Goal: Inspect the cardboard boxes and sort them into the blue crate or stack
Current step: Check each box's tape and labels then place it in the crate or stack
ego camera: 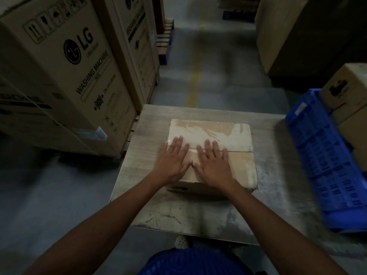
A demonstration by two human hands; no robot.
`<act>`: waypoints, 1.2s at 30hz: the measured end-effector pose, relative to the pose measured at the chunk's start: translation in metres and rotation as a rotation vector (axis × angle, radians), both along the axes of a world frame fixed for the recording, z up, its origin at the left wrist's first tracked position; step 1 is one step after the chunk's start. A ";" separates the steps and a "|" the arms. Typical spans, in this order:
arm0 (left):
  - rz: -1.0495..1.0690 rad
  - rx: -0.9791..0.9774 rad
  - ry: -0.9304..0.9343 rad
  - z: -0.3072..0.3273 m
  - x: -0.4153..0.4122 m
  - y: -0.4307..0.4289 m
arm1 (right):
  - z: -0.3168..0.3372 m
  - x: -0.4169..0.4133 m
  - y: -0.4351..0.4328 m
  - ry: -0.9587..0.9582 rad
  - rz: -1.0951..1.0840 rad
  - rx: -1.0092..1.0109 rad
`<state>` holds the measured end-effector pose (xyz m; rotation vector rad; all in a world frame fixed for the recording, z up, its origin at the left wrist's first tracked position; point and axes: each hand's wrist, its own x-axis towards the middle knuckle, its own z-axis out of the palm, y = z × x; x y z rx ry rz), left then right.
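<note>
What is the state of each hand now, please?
Left hand: open, fingers straight, flat on top of the cardboard box.
Right hand: open, fingers spread, flat on the same box.

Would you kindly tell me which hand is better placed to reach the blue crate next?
Right, probably. The blue crate sits to the right of the table, and the right hand rests flat on the cardboard box nearer that side. The left hand lies by the box's left edge, farther away.
</note>
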<state>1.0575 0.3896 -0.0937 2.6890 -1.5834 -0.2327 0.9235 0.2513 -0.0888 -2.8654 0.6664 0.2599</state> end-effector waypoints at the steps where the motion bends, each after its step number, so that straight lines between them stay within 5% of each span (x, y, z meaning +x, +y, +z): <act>1: -0.002 0.005 0.001 -0.002 0.000 -0.001 | -0.002 -0.002 -0.001 -0.007 0.000 0.000; 12: 0.033 -0.174 0.018 0.017 0.016 -0.027 | 0.035 0.027 -0.028 -0.060 -0.056 0.025; 22: 0.000 0.045 0.038 0.011 0.030 -0.043 | 0.011 0.031 -0.047 0.011 -0.007 0.049; 30: -0.088 -0.072 0.102 0.014 -0.007 -0.103 | 0.018 -0.009 -0.081 0.042 -0.279 0.057; 36: -0.095 -0.018 0.138 -0.003 -0.019 -0.112 | 0.015 -0.017 -0.094 0.110 -0.233 0.097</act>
